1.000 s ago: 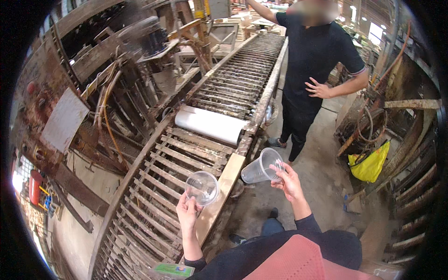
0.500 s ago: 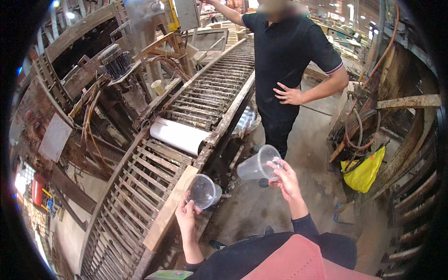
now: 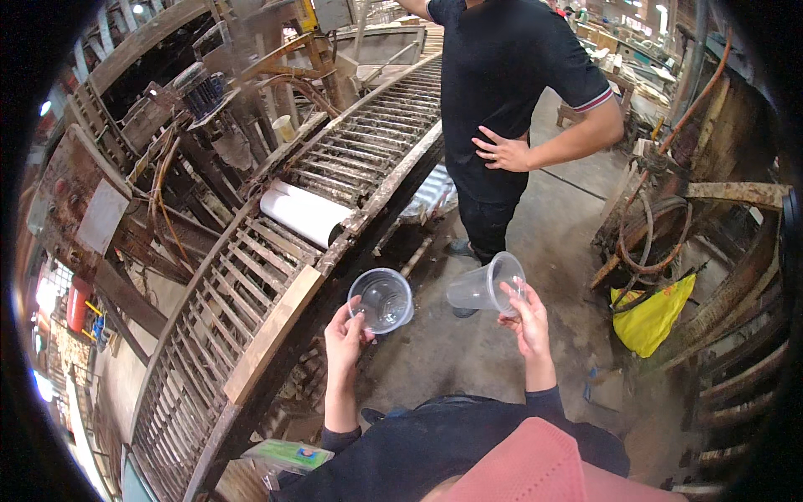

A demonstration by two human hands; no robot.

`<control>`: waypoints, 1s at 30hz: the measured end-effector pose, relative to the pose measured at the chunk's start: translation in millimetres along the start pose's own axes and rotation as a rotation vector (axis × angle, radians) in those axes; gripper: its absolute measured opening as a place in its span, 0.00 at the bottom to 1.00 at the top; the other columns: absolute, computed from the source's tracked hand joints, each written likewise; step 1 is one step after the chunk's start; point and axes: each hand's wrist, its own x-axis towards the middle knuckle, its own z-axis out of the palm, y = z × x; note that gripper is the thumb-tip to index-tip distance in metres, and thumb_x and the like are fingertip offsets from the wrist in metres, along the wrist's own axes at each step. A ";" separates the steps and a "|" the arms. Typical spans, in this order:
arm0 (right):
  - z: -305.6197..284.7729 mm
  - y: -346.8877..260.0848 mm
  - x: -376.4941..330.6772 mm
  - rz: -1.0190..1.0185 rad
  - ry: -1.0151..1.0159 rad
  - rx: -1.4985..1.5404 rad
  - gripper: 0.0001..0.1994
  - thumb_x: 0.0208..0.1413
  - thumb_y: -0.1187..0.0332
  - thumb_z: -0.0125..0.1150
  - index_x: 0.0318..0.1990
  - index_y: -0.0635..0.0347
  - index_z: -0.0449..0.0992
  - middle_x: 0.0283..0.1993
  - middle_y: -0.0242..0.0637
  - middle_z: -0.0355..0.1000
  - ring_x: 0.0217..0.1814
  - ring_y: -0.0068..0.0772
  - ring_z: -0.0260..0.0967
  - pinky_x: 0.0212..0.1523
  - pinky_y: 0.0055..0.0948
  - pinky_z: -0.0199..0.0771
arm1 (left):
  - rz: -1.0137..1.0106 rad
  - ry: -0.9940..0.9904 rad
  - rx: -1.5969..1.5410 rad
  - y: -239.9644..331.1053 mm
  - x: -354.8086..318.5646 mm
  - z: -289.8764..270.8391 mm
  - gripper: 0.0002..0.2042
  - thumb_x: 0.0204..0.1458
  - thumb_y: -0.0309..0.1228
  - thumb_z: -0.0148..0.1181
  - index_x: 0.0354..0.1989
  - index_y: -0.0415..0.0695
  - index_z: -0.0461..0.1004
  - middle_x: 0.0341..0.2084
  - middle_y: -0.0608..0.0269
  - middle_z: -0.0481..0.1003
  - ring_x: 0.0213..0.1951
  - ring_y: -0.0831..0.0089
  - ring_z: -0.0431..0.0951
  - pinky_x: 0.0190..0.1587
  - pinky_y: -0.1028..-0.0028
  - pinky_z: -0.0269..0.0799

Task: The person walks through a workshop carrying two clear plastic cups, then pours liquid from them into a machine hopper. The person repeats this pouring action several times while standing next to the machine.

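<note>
My left hand (image 3: 346, 339) pinches the rim of a clear plastic cup (image 3: 386, 299), whose open mouth faces me. A second clear plastic cup (image 3: 473, 289) is in my right hand (image 3: 526, 316), gripped near its rim and tilted on its side, its base toward the left. Both cups look empty and are held apart in the air in front of me. The left cup is beside the edge of a slatted roller conveyor. Past the right cup stands a person (image 3: 510, 109) in a dark shirt, one hand on the hip.
The conveyor (image 3: 226, 330) runs along my left, with a white roller (image 3: 305, 213) across it and a wooden plank (image 3: 272, 335) on its near edge. Old machinery (image 3: 201, 100) rises beyond. At right, a yellow bag (image 3: 654, 316) lies by coiled hoses (image 3: 657, 238). A plastic packet (image 3: 288, 454) is near my left elbow.
Both cups have moved a little to the right in view, the left one also upward. The view has shifted slightly. Each hand keeps its cup.
</note>
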 end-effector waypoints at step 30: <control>-32.1 16.4 2.3 0.032 0.002 0.084 0.23 0.52 0.73 0.51 0.57 0.59 0.57 0.54 0.39 0.66 0.31 0.29 0.72 0.29 0.26 0.76 | -0.009 -0.013 0.067 1.0 -26.1 24.1 0.17 0.54 0.24 0.49 0.53 0.41 0.65 0.16 0.72 0.70 0.17 0.86 0.68 0.20 0.86 0.62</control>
